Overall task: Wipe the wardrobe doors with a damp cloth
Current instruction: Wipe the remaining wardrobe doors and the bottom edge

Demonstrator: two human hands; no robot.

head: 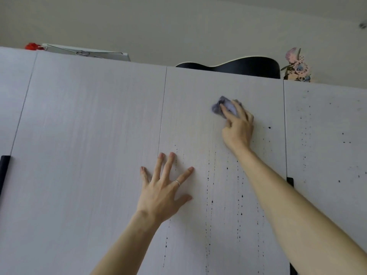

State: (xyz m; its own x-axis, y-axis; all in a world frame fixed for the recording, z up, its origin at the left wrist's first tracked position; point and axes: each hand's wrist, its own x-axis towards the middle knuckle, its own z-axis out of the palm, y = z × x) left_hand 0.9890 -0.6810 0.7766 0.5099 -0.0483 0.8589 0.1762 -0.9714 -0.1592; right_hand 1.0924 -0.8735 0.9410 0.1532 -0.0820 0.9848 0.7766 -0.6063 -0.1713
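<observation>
Grey-lilac cloth (223, 108) is sitting bunched under the right hand (238, 129), high on the third door (198, 92) from the left, not far below its top edge. Right fingers (228, 114) are curling over the wad and pressing it onto the panel. Left hand (164, 192) is lying flat and empty lower down, fingers (168, 163) spread straight, bracing across the seam with the second door (89, 135). Step in hand, as I'm reading it: scrubbing the upper part of this door. Black drip spots (212, 201) are running in vertical trails below the cloth and just right of it, so most of the panel is looking undone. Next move is calling for dragging the cloth down those trails with firm pressure, probably refolding to a clean face to avoid smearing. Fourth door (325, 135) is also spattered, so it's likely next in the queue. Counting: four door panels, the first one (12, 96) only a sliver; one cloth; two hands; one ring (177, 183); two dark handles (4, 171) (290, 180). On top: one black guitar body (248, 66), one red object (31, 46), one white board (89, 53), one floral piece (296, 66).
</observation>
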